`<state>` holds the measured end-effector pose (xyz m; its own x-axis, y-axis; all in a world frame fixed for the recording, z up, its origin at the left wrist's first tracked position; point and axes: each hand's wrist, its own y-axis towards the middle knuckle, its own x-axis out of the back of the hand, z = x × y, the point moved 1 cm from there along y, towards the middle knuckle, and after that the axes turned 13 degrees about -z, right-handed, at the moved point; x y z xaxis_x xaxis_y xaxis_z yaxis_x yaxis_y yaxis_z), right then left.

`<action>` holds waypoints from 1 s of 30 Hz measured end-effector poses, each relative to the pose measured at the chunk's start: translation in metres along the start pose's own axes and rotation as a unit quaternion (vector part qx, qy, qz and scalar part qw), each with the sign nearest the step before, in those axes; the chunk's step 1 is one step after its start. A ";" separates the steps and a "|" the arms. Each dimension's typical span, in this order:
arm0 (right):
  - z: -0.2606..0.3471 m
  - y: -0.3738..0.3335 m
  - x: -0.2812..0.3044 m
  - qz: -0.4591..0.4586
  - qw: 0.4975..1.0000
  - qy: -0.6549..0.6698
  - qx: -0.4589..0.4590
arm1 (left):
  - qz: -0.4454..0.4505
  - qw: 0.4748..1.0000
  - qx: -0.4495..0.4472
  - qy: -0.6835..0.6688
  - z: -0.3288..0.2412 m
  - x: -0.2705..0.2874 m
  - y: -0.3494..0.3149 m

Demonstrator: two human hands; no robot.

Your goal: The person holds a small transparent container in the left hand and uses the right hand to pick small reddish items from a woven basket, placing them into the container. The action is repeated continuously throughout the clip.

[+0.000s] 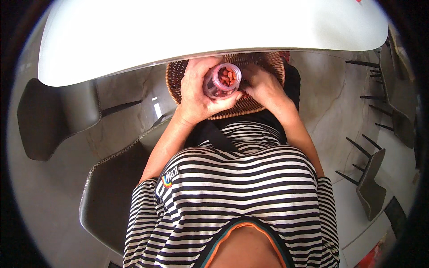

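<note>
My left hand (196,91) is wrapped round a clear plastic jar (210,87) with an open, round mouth. Small reddish pieces (228,77), like red-skinned peanuts, show inside it. The jar is held above a brown wicker basket (174,76) on my lap, its mouth tipped up toward me. Just right of the jar, my right hand (263,87) reaches down over the basket. Its fingers are in shadow and partly hidden, so I cannot make out whether they hold anything. What lies in the basket is mostly hidden by my hands and the jar.
A white table (214,27) overhangs the far side of the basket. Dark chairs stand around: one at the left (58,118), another close beside me (116,187), and several on the right, including a small-looking one (373,183). The floor (326,89) is grey and marbled.
</note>
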<state>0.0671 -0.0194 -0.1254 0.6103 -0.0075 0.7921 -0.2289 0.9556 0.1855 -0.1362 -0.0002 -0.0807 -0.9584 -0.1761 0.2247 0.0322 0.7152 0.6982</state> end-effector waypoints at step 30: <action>0.110 0.046 0.092 -0.285 0.903 0.152 0.284 | 0.060 0.997 0.034 -0.029 0.004 -0.002 -0.002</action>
<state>0.0294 -0.0084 0.0202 0.9122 -0.2856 0.2938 -0.1118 0.5162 0.8491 -0.1354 0.0016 -0.0855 -0.9638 -0.0492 0.2622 0.1295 0.7730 0.6210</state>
